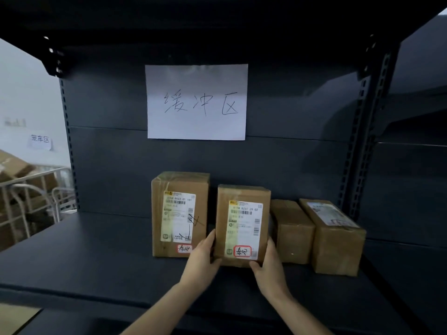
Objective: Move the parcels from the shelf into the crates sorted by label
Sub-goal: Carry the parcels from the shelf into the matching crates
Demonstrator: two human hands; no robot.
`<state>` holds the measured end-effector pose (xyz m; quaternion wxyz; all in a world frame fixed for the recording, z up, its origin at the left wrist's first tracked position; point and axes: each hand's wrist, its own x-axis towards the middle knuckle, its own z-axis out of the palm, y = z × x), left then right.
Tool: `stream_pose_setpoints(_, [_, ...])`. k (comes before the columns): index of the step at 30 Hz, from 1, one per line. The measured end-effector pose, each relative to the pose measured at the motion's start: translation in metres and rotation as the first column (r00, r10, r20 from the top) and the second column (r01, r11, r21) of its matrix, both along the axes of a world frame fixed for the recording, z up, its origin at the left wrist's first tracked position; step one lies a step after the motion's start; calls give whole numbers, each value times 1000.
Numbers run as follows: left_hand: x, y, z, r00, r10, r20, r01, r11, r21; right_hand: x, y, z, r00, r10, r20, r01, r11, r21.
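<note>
holding 1 parcel | left hand, right hand | 3 more parcels

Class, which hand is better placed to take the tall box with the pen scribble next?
Left, probably. The left hand grips the held box on the side next to the tall box; the right hand grips its far side, so the held box blocks it.

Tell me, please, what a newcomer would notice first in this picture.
A white paper sign with handwritten characters hangs on the back of the shelf. Below it, the left hand and the right hand grip a labelled box, second from the left among four.
</note>
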<state>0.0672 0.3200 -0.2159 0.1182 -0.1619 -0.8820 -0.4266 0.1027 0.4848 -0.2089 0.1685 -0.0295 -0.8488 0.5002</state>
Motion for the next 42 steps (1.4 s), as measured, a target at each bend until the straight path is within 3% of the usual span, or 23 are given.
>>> stream_pose_setpoints(7, [3, 2, -2, 998, 4, 58, -1, 999, -49, -4, 4, -5, 1000, -3, -6, 3, 998, 62])
stream_pose_setpoints(10, [15, -2, 4, 999, -13, 37, 19, 985, -170, -7, 7, -6, 1000, 2, -5, -1, 996, 85])
stream_pose_setpoints(13, [27, -21, 12, 989, 26, -145, -84, 908, -410, -12, 12, -5, 1000, 13, -19, -11, 994, 109])
stream_pose_setpoints(15, [34, -40, 15, 946, -2, -325, -167, 854, -492, -15, 13, -4, 999, 22, -31, -18, 991, 132])
stream_pose_setpoints(18, [29, -76, 5, 877, -11, -480, -301, 766, -568, -20, 11, -3, 999, 36, -19, -32, 985, 170])
stream_pose_setpoints(27, [7, -139, 8, 868, 255, -426, -490, 575, -655, -39, 1, 1, 996, 91, 22, -93, 984, 153])
stream_pose_setpoints(34, [-22, -137, 10, 938, 292, -185, -346, 783, -517, -52, 2, 2, 991, 109, 80, -118, 985, 122])
stream_pose_setpoints(42, [-51, -133, 2, 965, 263, 9, -246, 913, -325, -65, 3, 1, 981, 123, 152, -137, 987, 84])
